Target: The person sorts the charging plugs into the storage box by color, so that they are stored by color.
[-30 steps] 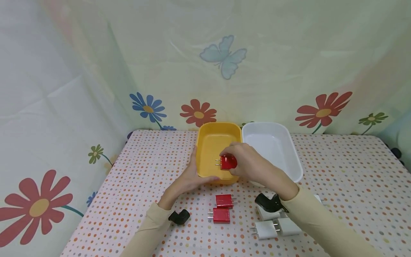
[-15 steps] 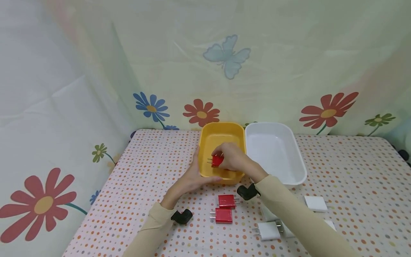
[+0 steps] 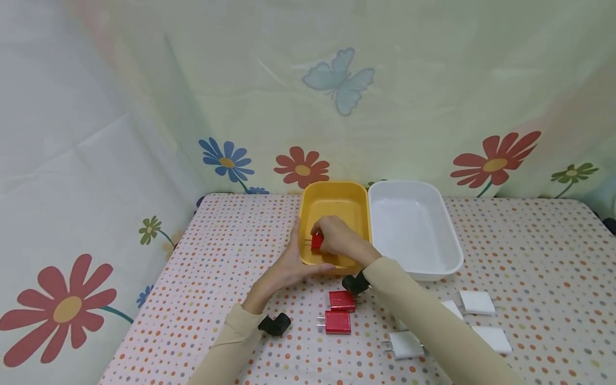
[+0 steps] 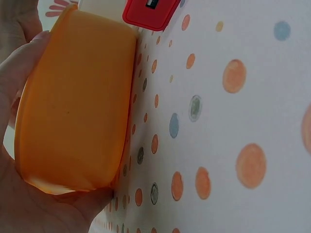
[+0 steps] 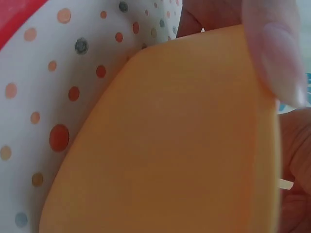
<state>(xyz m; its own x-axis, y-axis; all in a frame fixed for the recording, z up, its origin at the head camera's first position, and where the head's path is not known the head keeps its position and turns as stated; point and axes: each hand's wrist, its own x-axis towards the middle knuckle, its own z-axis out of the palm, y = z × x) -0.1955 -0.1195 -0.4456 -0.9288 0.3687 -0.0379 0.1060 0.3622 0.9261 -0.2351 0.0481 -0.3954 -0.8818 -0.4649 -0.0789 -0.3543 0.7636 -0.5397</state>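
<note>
Right hand [image 3: 337, 241]: grasping a red plug adapter [image 3: 317, 241] between fingers and thumb, prongs pointing toward the bench's left edge; a second ago it held the same adapter higher and nearer the yellow tray's front right corner, and it has since carried it down and leftward into the tray's front half, so the adapter now sits low inside the walls, whether touching the floor of the tray cannot be told. Left hand [image 3: 287, 264]: wrapped round the front left corner of the yellow tray [image 3: 337, 200], thumb along the front wall and fingers up the left wall, position unchanged over the last second; the left wrist view shows the palm [image 4: 29, 204] pressed against the orange-yellow wall [image 4: 77, 107]. Reading: the adapter appears close to being set down in the tray, with the grip not yet let go. White tray [image 3: 414, 224]: just beside the yellow tray on its right, touching or nearly so. Two more red adapters [image 3: 339, 313]: lying one behind the other near the bench's front edge, in front of the yellow tray. White adapters [image 3: 476, 302]: several scattered toward the front right of the bench [image 3: 529, 251], partly hidden by the right sleeve. Both wrists carry small black cameras.
</note>
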